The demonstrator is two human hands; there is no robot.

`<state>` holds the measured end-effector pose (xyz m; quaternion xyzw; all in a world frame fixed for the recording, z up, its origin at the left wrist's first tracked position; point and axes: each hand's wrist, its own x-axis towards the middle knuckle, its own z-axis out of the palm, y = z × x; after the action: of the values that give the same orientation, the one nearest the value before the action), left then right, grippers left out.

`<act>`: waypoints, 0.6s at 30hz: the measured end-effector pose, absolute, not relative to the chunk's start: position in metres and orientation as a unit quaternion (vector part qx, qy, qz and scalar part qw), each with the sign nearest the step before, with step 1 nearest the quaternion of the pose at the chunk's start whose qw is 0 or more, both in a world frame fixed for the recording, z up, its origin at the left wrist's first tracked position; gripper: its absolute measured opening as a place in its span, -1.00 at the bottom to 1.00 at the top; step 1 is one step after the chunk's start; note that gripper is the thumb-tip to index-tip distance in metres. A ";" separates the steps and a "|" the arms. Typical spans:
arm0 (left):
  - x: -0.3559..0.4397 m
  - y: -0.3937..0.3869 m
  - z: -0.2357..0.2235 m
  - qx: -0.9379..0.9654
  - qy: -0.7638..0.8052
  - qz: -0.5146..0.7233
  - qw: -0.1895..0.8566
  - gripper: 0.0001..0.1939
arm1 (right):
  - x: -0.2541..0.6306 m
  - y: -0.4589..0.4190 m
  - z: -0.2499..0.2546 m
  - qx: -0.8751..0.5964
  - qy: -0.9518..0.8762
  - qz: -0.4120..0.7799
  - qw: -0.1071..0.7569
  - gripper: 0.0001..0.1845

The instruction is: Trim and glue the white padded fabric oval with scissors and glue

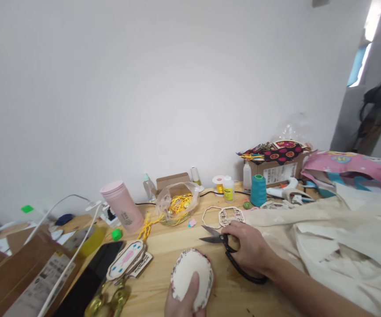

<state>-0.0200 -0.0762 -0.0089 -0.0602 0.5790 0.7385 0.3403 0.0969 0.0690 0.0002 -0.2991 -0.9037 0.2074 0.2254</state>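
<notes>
My left hand [184, 303] grips a white oval pad [190, 263] with its thumb flat on the pale face. Folded, dark floral fabric runs round the pad's edge. In my right hand [248, 244] is a pair of black scissors [221, 239], held by the handles, the blades parted and pointing left above the table. The scissors are apart from the pad. Beyond their tips lie a small pink-and-blue flower piece [192, 223] and a cut-out wooden lattice frame [231, 215]. Most of my left hand's fingers are hidden beneath the pad.
Decorated wooden plaques [126, 259], a black phone [89, 281] and a pink tumbler [122, 206] stand left. Behind are a plastic bag of yellow cord [177, 204], a glue bottle [229, 189] and a teal thread spool [258, 191]. White cloth [342, 246] covers the right side.
</notes>
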 end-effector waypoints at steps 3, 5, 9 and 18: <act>-0.022 -0.074 -0.011 -0.051 0.567 0.754 0.326 -0.58 | 0.095 0.065 -0.001 -0.265 -0.907 0.225 0.236 -0.70; -0.022 -0.072 -0.011 -0.044 0.583 0.748 0.314 -0.53 | 0.097 0.065 -0.001 -0.244 -0.913 0.225 0.235 -0.70; -0.022 -0.068 -0.008 -0.026 0.568 0.759 0.318 -0.52 | 0.100 0.065 0.000 -0.209 -0.931 0.209 0.213 -0.71; -0.022 -0.070 -0.009 -0.005 0.583 0.750 0.313 -0.47 | 0.100 0.062 0.002 -0.200 -0.936 0.223 0.186 -0.72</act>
<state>-0.0219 -0.0698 -0.0091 -0.0050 0.5833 0.7496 0.3129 0.1001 0.0623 0.0024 -0.2003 -0.9358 0.2230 0.1857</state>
